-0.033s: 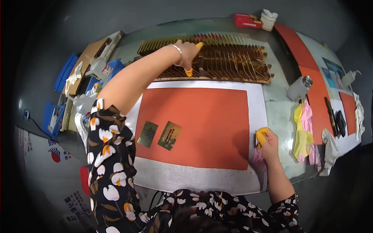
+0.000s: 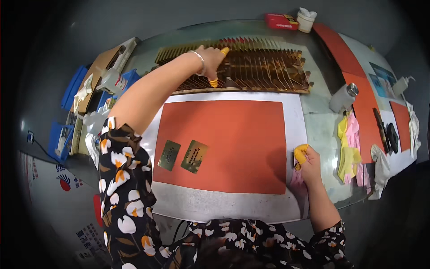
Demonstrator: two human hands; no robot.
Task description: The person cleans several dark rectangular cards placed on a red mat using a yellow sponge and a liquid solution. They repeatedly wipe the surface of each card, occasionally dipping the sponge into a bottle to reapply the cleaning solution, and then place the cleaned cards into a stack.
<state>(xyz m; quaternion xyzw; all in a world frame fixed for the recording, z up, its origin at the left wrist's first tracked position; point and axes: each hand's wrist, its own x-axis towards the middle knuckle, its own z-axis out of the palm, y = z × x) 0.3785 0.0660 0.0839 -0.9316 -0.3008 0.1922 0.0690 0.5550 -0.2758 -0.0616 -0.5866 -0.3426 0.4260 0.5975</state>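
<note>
My left hand (image 2: pixel 210 62) reaches over a rack (image 2: pixel 264 88) of upright brass-coloured plates at the far side. Yellow covers sit on its thumb and index fingertip, which are spread apart over the plates; whether they touch one is unclear. My right hand (image 2: pixel 308 165), also with yellow finger covers, is closed beside the right edge of the orange mat (image 2: pixel 237 143). A pink cloth (image 2: pixel 297 178) shows below its fingers, and a small dark thing at the fingertips is too small to name. Two gold-coloured plates with dark lettering, one left (image 2: pixel 169 155) and one right (image 2: pixel 194 156), lie flat on the mat.
A metal flask (image 2: pixel 344 97) and yellow and pink cloths (image 2: pixel 349 157) are to the right, near a pump bottle (image 2: pixel 402 85). Plastic bottles (image 2: pixel 112 82) and blue trays (image 2: pixel 60 139) stand at left. A red box (image 2: pixel 281 21) and white tub (image 2: pixel 305 22) stand at the back.
The whole view has shifted slightly. Both hands keep nearly the same pose and place; the two plates on the mat have not moved.
</note>
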